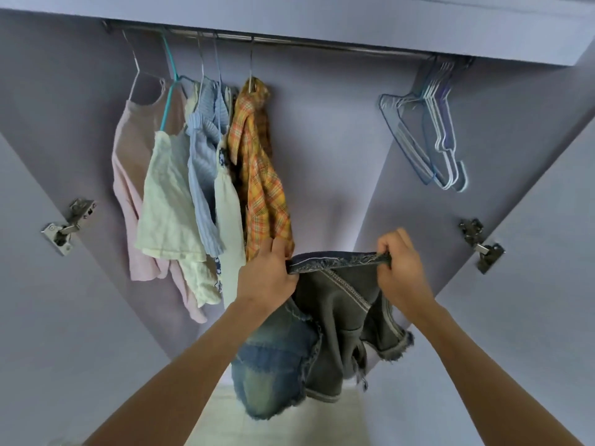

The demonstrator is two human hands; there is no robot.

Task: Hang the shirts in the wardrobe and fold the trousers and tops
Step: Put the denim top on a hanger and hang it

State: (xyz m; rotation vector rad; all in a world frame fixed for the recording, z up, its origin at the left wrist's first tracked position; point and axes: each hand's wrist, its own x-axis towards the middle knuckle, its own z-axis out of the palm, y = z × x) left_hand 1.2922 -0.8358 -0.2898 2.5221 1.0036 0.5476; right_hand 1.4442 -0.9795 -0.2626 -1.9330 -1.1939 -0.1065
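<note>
Both hands' grip pinching denim shorts [325, 336] waistband, left hand [269, 272], right hand [401, 268], wardrobe [322, 130] holding hung tops [206, 175]

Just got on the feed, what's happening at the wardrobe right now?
A person stands at the open wardrobe, holding up a denim garment with frayed edges. The left hand and right hand each grip its top edge, stretched between them. Several tops and an orange plaid shirt hang at the left of the rail. A bunch of empty hangers hangs at the right.
</note>
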